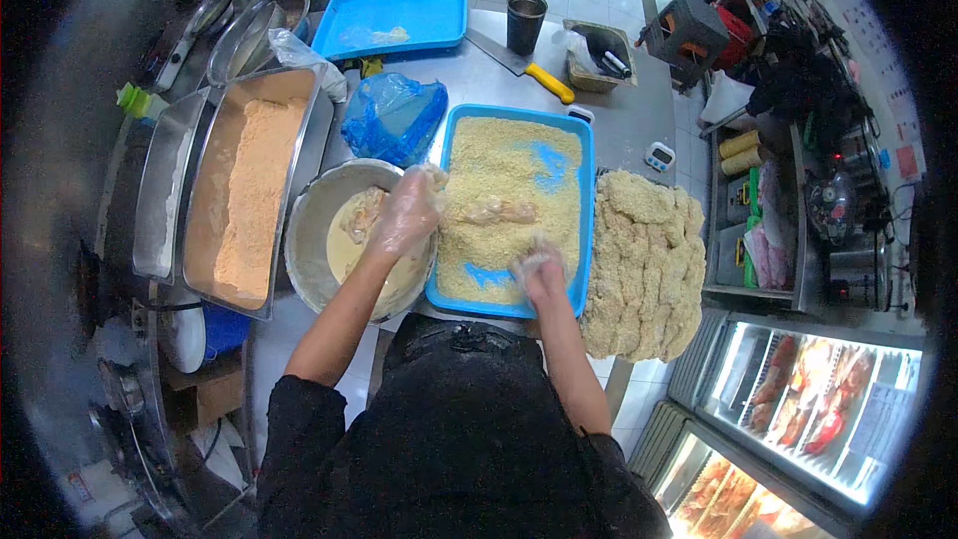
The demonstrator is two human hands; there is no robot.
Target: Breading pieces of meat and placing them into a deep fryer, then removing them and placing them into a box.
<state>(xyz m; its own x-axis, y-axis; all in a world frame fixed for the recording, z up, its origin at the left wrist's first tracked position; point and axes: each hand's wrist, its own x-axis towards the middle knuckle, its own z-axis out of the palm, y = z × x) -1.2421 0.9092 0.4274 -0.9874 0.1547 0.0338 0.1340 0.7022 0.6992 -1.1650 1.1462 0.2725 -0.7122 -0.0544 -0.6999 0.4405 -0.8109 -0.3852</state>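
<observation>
My left hand (408, 215), in a clear plastic glove, is over the right rim of a round bowl (301, 269) of pale batter (343, 239). Its fingers reach the left edge of a blue tray (590, 202); pale matter coats the fingertips, and whether they grip anything is unclear. A coated piece of meat (365, 215) sits in the batter, partly behind that hand. Inside the tray, a wet strip of meat (500, 210) lies on yellowish breadcrumbs (494, 142). Also gloved, my right hand (540, 269) is down in the crumbs below the strip, fingers bent and blurred.
Breaded pieces (645, 269) are stacked right of the tray. Left stand a metal pan of orange flour (258, 195) and a narrower pan (166, 202). Behind are a blue plastic bag (393, 116), a yellow-handled knife (550, 82), a dark cup (526, 22), a timer (659, 156) and another blue tray (404, 7).
</observation>
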